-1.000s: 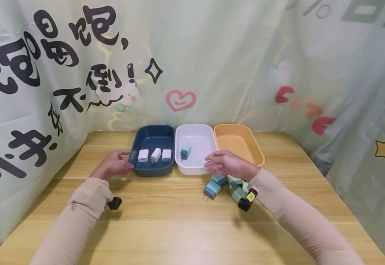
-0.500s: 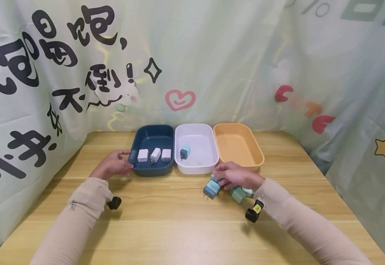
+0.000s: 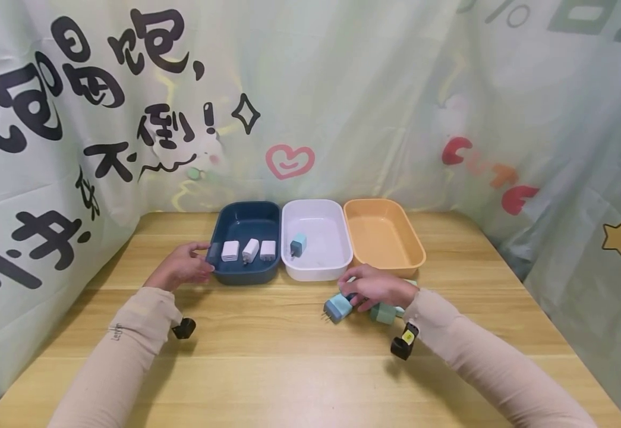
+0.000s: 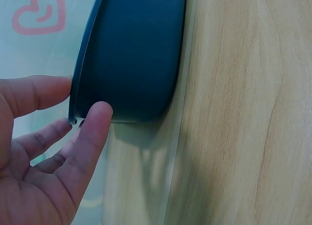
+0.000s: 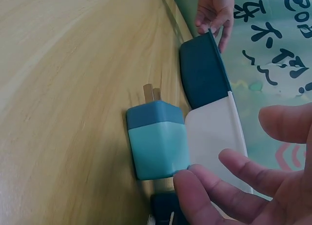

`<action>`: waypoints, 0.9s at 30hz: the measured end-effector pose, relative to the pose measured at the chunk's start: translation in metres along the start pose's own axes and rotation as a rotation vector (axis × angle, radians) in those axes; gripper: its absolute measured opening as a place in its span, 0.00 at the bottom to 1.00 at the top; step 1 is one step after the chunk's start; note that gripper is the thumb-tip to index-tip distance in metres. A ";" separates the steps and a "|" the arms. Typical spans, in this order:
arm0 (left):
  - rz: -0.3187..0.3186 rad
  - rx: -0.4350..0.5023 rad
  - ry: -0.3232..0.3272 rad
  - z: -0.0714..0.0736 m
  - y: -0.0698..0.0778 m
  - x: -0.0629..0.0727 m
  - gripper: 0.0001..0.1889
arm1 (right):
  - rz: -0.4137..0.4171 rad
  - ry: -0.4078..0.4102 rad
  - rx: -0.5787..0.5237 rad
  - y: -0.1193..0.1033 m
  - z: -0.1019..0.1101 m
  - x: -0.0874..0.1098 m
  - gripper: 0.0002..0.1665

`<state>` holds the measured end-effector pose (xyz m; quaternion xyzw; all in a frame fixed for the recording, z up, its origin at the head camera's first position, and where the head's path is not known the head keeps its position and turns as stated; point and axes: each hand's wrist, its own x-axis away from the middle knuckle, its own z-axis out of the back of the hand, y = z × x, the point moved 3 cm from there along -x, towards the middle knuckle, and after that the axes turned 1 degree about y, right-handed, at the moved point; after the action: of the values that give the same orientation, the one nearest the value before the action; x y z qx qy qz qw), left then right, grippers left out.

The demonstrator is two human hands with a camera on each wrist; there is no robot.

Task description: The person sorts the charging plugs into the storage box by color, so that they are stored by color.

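Observation:
My left hand (image 3: 182,267) touches the left end of a dark blue tray (image 3: 251,223), index finger at its rim (image 4: 73,91). Inside this tray lie three white charger plugs (image 3: 230,251). My right hand (image 3: 377,286) hovers over a loose group of chargers, its fingers spread apart. Its fingertips touch, or nearly touch, the lower corner of a two-tone blue charger (image 5: 158,147) with metal prongs. Below that, a dark blue charger (image 5: 165,205) shows partly. A green charger (image 3: 384,313) sits under the right palm; the hand covers others.
A white tray (image 3: 321,223) holding one two-tone blue charger (image 3: 298,244) stands beside the dark blue tray. Right of it is an orange tray (image 3: 382,232). A printed curtain (image 3: 374,107) hangs behind the wooden table (image 3: 267,356).
My right hand has moved from the white tray's front edge down towards me, over the chargers. The two-tone blue charger has shifted slightly left. My left hand stays put.

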<state>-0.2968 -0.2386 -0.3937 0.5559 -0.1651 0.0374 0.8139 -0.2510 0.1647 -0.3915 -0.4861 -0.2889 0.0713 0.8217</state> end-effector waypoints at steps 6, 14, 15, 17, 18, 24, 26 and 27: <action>0.002 -0.009 0.007 0.000 0.003 -0.001 0.39 | -0.013 0.021 0.049 0.001 -0.008 -0.006 0.19; 0.010 -0.017 0.012 -0.001 -0.001 0.002 0.39 | 0.008 0.011 0.126 0.002 -0.029 -0.013 0.18; 0.015 -0.019 0.014 -0.001 -0.002 0.002 0.39 | 0.008 0.013 0.139 0.002 -0.031 -0.014 0.18; 0.013 -0.020 0.015 -0.001 -0.003 0.001 0.39 | 0.014 0.016 0.168 0.001 -0.033 -0.015 0.20; 0.012 -0.022 0.013 0.000 -0.002 0.001 0.39 | 0.017 0.018 0.181 0.001 -0.033 -0.016 0.20; 0.019 -0.020 0.015 0.000 -0.001 -0.001 0.39 | 0.037 0.016 0.241 -0.002 -0.035 -0.018 0.22; 0.022 -0.018 0.013 0.000 -0.001 0.000 0.39 | 0.044 0.013 0.245 -0.002 -0.035 -0.018 0.21; 0.023 -0.015 0.012 0.000 -0.001 0.000 0.39 | 0.048 0.011 0.247 -0.002 -0.035 -0.018 0.21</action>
<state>-0.2969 -0.2392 -0.3943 0.5475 -0.1668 0.0490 0.8185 -0.2470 0.1302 -0.4098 -0.3882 -0.2615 0.1231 0.8751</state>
